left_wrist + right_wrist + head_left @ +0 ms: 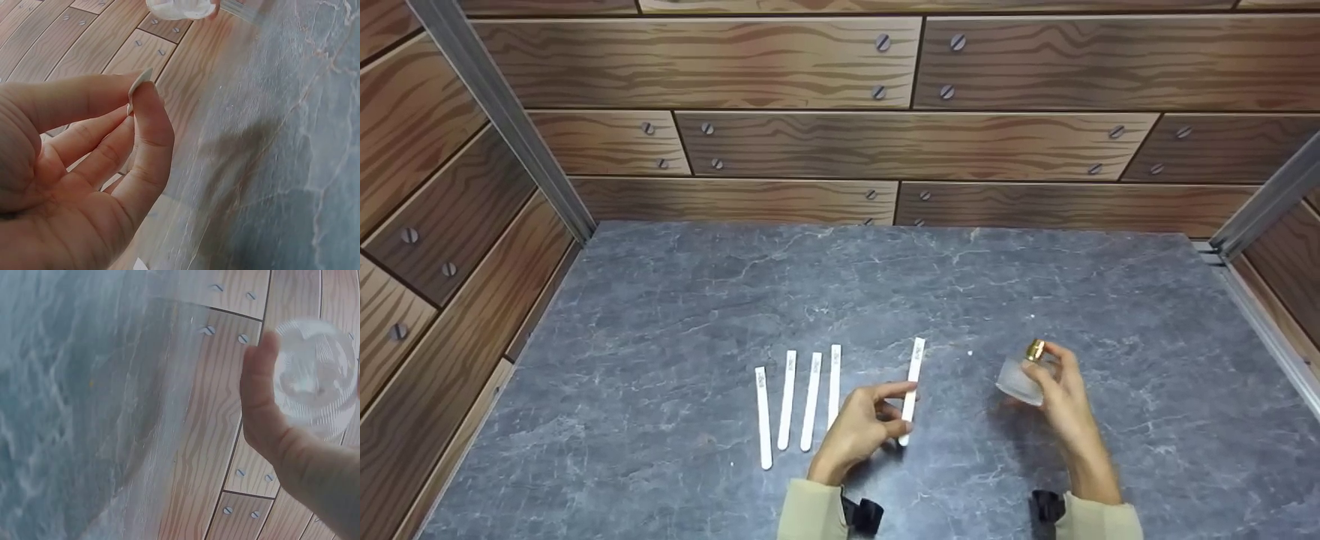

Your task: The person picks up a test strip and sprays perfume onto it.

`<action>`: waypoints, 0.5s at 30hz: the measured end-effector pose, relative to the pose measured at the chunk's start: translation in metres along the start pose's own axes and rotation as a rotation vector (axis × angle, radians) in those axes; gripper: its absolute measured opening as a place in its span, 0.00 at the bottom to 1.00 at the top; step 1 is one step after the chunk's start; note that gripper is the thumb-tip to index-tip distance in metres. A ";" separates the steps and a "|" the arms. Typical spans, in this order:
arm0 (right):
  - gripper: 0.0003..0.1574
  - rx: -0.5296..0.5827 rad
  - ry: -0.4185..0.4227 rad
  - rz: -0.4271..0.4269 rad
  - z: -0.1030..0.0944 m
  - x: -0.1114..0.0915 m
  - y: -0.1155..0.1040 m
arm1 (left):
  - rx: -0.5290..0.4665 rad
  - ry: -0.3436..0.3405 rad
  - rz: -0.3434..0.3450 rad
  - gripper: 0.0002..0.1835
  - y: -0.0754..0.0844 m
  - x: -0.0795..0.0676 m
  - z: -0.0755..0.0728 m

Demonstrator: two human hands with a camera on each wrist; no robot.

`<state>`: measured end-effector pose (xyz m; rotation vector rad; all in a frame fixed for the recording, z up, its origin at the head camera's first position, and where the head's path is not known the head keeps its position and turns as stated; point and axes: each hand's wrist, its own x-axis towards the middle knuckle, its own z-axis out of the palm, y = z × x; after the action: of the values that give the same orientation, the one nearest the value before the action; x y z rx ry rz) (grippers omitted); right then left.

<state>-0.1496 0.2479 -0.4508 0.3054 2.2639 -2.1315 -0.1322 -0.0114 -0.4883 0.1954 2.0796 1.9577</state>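
Observation:
Between thumb and fingers, my left hand (859,424) pinches a white perfume test strip (916,367) with small dark print at its upper end. The left wrist view shows this strip (139,84) edge-on and slightly curved at the fingertips. My right hand (1065,390) grips a clear glass perfume bottle (1014,381) with a gold spray top (1035,349), tilted so its base points down and left. In the right wrist view the ribbed base of the bottle (315,382) faces the camera. The bottle is to the right of the pinched strip, apart from it.
Several more white test strips (787,401) lie roughly side by side on the dark marbled table (720,300), left of my left hand, which partly covers the rightmost one. Wood-patterned walls (810,67) with metal edge posts (510,112) enclose the table's back and sides.

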 end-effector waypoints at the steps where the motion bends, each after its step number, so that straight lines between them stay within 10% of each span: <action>1: 0.36 0.004 0.009 -0.009 0.000 0.000 0.000 | 0.003 0.002 0.004 0.30 0.000 0.000 0.000; 15: 0.47 -0.021 -0.003 -0.028 0.000 -0.002 0.001 | 0.010 0.008 0.007 0.30 -0.002 0.002 0.000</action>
<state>-0.1475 0.2475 -0.4518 0.2713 2.3008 -2.1190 -0.1340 -0.0110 -0.4901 0.1975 2.0969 1.9549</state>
